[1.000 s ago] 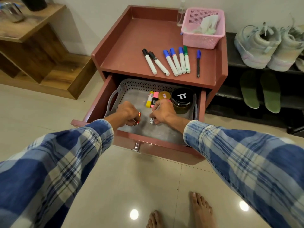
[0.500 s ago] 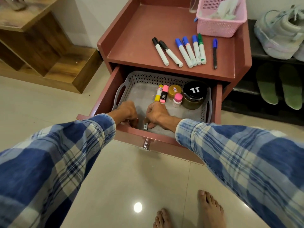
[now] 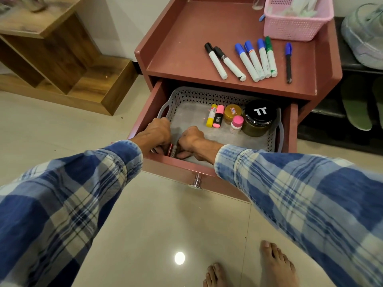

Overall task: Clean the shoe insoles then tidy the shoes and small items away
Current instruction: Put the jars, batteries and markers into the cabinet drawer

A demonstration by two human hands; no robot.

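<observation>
While both arms reach into the drawer (image 3: 149,108), the left grip (image 3: 159,132) sits curled at the near-left corner of the tray (image 3: 165,106). Its fingertips appear closed on a red cell (image 3: 170,149) standing at its right side. Just right of that, a grey cell (image 3: 174,151) stands against the right grip (image 3: 191,138), whose thumb and bent fingers pinch it. The drawer front hides the cells' lower ends. Both look light, stiff and smooth, and likely to roll, so a pinch across mid-barrel suits them. Beyond and right of the right grip stand highlighters (image 3: 215,119), a bottle (image 3: 236,124) and jars (image 3: 258,119). Farther beyond, markers (image 3: 251,61) lie on the counter (image 3: 182,48). Well right, insoles (image 3: 356,108) lie on a shelf (image 3: 323,111).
</observation>
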